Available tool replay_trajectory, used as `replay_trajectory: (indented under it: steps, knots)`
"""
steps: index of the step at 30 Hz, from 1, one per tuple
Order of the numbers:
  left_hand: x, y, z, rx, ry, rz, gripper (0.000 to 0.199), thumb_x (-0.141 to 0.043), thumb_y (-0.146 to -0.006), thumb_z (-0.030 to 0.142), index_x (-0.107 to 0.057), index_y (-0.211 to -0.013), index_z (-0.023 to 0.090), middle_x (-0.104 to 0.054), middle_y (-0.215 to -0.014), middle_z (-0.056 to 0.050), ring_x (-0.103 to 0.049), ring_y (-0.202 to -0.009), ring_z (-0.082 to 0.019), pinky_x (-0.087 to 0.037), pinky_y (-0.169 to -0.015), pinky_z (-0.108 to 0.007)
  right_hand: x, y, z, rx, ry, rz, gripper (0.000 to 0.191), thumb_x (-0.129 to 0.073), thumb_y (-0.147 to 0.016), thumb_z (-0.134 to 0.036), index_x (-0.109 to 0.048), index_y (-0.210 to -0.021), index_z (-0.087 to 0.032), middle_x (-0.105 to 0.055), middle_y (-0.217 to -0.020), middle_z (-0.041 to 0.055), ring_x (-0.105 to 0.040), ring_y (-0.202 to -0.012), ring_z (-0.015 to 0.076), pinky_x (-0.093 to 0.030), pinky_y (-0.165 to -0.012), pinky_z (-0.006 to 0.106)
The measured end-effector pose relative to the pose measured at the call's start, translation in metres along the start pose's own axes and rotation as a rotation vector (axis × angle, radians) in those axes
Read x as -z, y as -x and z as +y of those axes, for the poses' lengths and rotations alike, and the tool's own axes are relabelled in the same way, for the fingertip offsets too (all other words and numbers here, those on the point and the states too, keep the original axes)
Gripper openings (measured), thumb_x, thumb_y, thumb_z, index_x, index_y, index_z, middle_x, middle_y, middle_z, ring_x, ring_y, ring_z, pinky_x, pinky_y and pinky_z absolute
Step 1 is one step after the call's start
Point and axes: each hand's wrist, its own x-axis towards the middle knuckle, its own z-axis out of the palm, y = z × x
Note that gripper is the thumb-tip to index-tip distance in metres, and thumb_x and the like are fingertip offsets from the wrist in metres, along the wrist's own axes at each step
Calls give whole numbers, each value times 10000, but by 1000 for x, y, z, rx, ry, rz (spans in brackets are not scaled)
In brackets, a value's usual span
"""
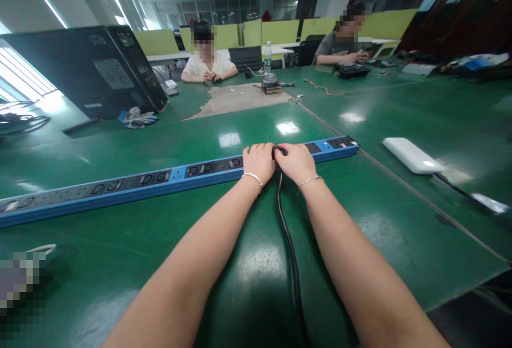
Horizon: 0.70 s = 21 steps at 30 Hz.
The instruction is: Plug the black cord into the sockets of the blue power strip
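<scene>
A long blue and black power strip lies slantwise across the green table, its sockets facing up. My left hand is closed over the strip, fingers bent across its far edge. Right beside it, my right hand grips a black plug at the strip's sockets. The fingers hide part of the plug, so I cannot tell how deep it sits. From the plug, a black cable runs down the table towards me between my forearms.
A white adapter with a dark cable lies at right. Farther left stand a black computer case and gloves. Across the table sit two people, near a water bottle and a dark round device on cardboard.
</scene>
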Motion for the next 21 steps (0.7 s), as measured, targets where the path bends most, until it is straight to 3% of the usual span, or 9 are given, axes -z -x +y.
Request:
replay_trajectory:
  steps: [4,9,12,18,21]
  knots:
    - [11,16,-32,-11,22,6,554,-554,-820,470,-460,-1268,160,-553,-1297,-114,-463,-1218,-251,-348,-1011,-395,12,-3,-13,-23,171,-157,347,-405,-876,-292,-707,-986,-159,-697,-998,130,-637,-957,226,-454,-870,324]
    - [32,46,-89,97,-90,-26,561,-493,-835,528,-480,-1269,173,-492,-1375,-119,-363,-1317,-272,-284,-1067,-457,16,-4,-32,-71,303,-243,376,-378,-899,-275,-709,-909,-97,-692,-943,211,-666,-897,270,-479,-798,360]
    - [41,60,-112,132,-154,-57,612,-443,-839,574,-460,-1299,171,-453,-1412,-125,-320,-1347,-287,-240,-1084,-494,15,-3,-38,-57,336,-253,371,-369,-897,-228,-707,-905,-78,-688,-946,232,-672,-893,275,-493,-760,349]
    - [45,73,-120,148,-190,-65,594,-374,-856,590,-473,-1290,197,-525,-1344,-119,-416,-1274,-271,-252,-1063,-481,7,-3,-33,-49,337,-259,335,-456,-877,-295,-676,-1004,-77,-686,-968,231,-667,-910,270,-486,-775,344]
    - [43,75,-120,142,-186,-33,582,-374,-857,585,-482,-1281,202,-544,-1319,-117,-432,-1253,-262,-246,-1062,-463,23,-13,-26,-102,291,-183,356,-457,-874,-355,-677,-995,-103,-690,-960,209,-659,-913,270,-479,-786,352]
